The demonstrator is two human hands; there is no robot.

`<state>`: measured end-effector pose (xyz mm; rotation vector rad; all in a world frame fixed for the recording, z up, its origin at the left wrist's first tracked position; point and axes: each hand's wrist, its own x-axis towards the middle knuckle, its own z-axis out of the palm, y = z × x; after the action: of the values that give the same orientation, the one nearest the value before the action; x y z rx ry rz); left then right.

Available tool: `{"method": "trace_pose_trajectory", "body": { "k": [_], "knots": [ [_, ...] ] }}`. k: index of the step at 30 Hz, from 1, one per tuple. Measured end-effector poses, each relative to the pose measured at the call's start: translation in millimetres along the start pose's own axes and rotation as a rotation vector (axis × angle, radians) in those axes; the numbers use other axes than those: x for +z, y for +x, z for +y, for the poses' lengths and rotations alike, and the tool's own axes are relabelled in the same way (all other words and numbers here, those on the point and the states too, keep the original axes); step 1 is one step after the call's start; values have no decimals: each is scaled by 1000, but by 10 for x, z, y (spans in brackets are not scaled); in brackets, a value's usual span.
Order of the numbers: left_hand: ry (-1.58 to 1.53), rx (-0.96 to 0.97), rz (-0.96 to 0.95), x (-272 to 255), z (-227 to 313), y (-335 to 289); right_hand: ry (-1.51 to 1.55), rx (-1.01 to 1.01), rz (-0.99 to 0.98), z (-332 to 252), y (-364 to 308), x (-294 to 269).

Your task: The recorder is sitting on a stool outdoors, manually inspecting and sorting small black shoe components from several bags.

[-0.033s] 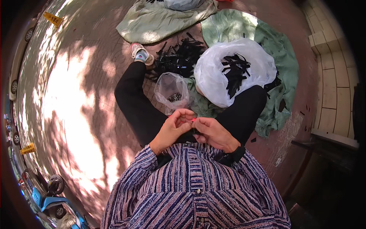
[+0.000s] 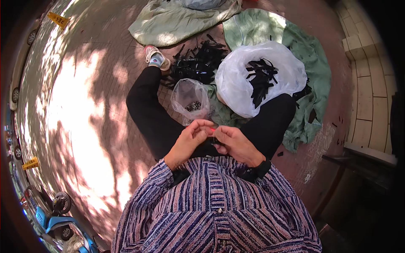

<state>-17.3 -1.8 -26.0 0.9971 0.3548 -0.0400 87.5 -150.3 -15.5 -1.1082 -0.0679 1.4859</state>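
My left hand (image 2: pixel 187 143) and my right hand (image 2: pixel 239 145) meet in front of my waist, fingertips close together. Between them is a small red piece (image 2: pixel 212 130), mostly covered by the fingers, so its kind does not show. Thumb and fingers of each hand are pinched at it. A small dark bit shows under my right fingers, too small to name. Just beyond the hands stands a clear plastic bag (image 2: pixel 182 96) with small dark and shiny parts (image 2: pixel 193 106) inside. Farther right, a white plastic bag (image 2: pixel 234 69) holds black strip-like pieces (image 2: pixel 262 82).
A pile of black strip-like pieces (image 2: pixel 194 67) lies by my left shoe (image 2: pixel 162 63). Green cloth (image 2: pixel 314 63) spreads under the white bag, and pale cloth (image 2: pixel 168 31) lies beyond. A tiled wall (image 2: pixel 365 101) stands right; a blue scooter (image 2: pixel 63 223) is far left.
My fingers have shifted slightly around the red piece, and my right hand has risen a little. The dark bit under my right fingers shows more now. The bags have not moved.
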Motion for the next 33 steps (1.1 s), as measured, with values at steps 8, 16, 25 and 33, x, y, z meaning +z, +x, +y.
{"method": "trace_pose_trajectory", "body": {
  "k": [8,16,25,33],
  "knots": [
    [69,-127,43,-63,96,16,-491,-229,195,8,173,47],
    [57,-170,137,-72,153,-28,-464,-114,148,-66,206,49],
    [-41,48,596,-586,101,497,-1090,-834,607,-241,1027,-108],
    [-107,91,699,-994,-156,1031,-1073,-267,732,173,1630,-516]
  ]
}}
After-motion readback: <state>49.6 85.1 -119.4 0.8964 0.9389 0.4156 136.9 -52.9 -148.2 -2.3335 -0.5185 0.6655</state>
